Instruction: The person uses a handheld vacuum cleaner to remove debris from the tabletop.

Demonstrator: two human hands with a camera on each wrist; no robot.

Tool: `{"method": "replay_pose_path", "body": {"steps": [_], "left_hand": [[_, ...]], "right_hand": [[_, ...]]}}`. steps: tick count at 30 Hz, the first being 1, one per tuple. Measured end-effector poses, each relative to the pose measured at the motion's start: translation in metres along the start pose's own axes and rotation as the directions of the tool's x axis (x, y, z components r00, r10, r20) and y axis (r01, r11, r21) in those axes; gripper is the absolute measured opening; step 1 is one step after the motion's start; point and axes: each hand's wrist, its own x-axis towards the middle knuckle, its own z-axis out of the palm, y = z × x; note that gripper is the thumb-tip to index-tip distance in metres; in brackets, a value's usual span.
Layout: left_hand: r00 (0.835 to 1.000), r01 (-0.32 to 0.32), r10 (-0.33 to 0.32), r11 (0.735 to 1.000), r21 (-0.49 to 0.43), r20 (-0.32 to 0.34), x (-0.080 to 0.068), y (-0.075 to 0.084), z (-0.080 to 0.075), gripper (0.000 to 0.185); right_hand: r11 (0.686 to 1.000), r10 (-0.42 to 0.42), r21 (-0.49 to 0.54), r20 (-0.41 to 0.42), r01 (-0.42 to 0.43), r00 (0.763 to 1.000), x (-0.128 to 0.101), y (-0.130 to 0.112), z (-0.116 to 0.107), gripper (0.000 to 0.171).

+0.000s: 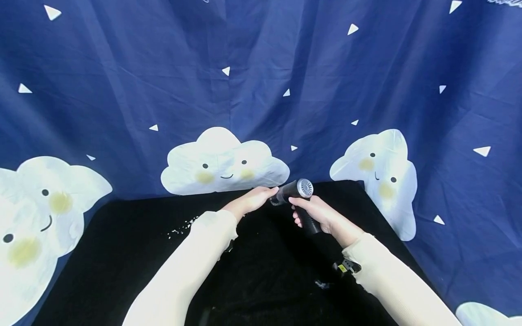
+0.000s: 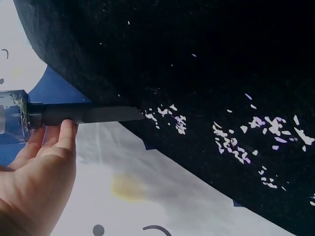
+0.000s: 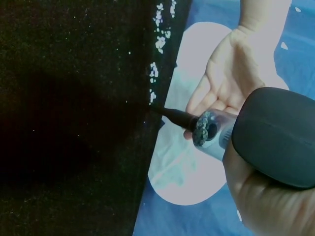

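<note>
The left hand (image 1: 253,200) is held open, straight fingers (image 2: 63,135) under the nozzle (image 2: 91,114) of the handheld vacuum (image 1: 297,195), whose handle is gripped by the right hand (image 1: 322,216) over the black table (image 1: 134,235). The tip is hidden in the head view.

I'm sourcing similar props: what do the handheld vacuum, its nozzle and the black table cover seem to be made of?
The handheld vacuum looks like matte dark plastic, with a clear plastic dust cup you can see through. Its nozzle also seems matte black plastic, straight and rigid. The black table cover looks like napped cloth, perhaps velvet or felt: no shine, and pale scraps lie on it.
</note>
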Motion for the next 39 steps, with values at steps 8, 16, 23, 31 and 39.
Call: {"method": "replay_pose_path", "body": {"steps": [8,16,23,31,39], "left_hand": [[1.0,0.022,-0.022,0.999,0.033,0.008,-0.009,0.001,-0.008,0.057],[0.999,0.044,-0.045,0.996,0.079,0.014,-0.015,-0.003,-0.015,0.059],[1.0,0.02,-0.02,0.997,0.078,-0.001,-0.013,0.003,-0.017,0.059],[0.999,0.01,-0.009,0.999,0.032,-0.042,-0.009,0.003,-0.01,0.058],[0.999,0.016,-0.014,0.999,0.049,-0.042,-0.006,-0.007,-0.012,0.061]], "right_hand": [[1.0,0.002,0.031,0.032,-0.003,0.999,0.004,0.002,0.004,0.036],[0.999,0.0,0.039,0.067,-0.003,0.998,0.008,0.004,0.008,0.034],[1.0,-0.011,0.025,0.043,0.01,0.999,0.009,-0.002,0.007,0.036],[1.0,-0.013,-0.001,0.01,0.013,1.0,0.012,-0.005,0.008,0.04],[1.0,-0.006,-0.002,0.021,0.006,1.0,0.019,-0.003,0.012,0.037]]}}
